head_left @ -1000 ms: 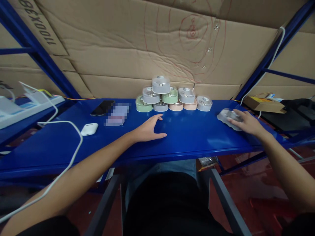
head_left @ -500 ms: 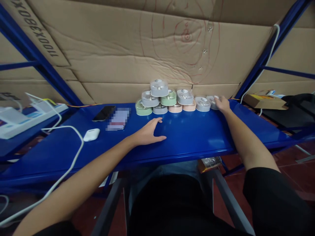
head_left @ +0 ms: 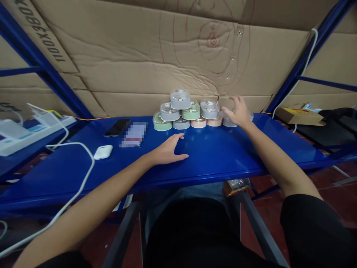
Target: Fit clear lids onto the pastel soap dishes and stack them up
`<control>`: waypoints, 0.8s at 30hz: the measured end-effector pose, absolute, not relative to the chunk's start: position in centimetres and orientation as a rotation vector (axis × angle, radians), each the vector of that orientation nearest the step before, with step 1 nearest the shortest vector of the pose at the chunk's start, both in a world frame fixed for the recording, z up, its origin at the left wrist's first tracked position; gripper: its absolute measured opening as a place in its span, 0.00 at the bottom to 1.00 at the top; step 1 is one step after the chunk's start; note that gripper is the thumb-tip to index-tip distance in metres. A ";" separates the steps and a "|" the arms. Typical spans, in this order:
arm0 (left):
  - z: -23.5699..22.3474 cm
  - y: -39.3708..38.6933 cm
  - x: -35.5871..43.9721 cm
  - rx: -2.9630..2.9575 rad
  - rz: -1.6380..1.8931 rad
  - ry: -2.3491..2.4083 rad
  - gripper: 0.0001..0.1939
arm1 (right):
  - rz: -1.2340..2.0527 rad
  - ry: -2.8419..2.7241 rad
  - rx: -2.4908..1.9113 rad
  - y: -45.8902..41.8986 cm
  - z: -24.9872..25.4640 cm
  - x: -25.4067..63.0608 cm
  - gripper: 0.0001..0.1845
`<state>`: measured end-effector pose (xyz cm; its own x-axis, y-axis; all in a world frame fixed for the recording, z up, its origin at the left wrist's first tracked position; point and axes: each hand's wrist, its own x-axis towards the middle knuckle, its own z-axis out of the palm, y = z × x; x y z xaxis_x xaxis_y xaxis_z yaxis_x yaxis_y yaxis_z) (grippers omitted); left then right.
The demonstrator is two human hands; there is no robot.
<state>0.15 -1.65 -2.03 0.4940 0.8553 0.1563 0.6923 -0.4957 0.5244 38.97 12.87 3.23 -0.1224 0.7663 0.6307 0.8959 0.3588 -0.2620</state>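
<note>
Small clear-lidded cases stand stacked at the back of the blue table: a green case (head_left: 162, 124) and pink cases (head_left: 198, 122) in the bottom row, others above, and a grey case (head_left: 180, 100) on top. My right hand (head_left: 238, 111) is raised with fingers spread in front of the two grey cases at the right end, partly hiding them; nothing shows in its grasp. Another grey case (head_left: 209, 109) lies just left of its fingertips. My left hand (head_left: 169, 149) rests on the table before the stack, thumb and fingers apart, holding nothing.
On the left lie a dark phone (head_left: 117, 127), a phone with a blurred screen (head_left: 134, 134) and a white earbud case (head_left: 103, 152). A white cable (head_left: 89, 171) crosses the table's left side. Cardboard (head_left: 125, 48) walls the back, and an open carton (head_left: 301, 115) stands at right.
My right hand has come off the rightmost grey case, moved left and up, and spread its fingers. My left hand and the stack look unchanged.
</note>
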 end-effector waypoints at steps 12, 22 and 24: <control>-1.4 -2.2 0.5 2.306 0.507 1.317 0.50 | -0.134 -1.890 -1.850 11.5 4.4 28.9 0.41; -2.1 -1.4 0.2 2.276 0.760 1.285 0.49 | 0.407 -1.992 -1.155 8.6 8.9 36.2 0.38; -2.3 -1.1 0.0 2.230 0.878 1.215 0.50 | 0.583 -2.157 -0.911 7.1 8.7 35.7 0.39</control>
<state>-0.02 -1.11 -2.26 0.4095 0.8557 0.3162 0.5690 -0.5105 0.6447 35.67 7.07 8.74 -0.4973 0.7503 0.4356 0.4287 0.6490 -0.6285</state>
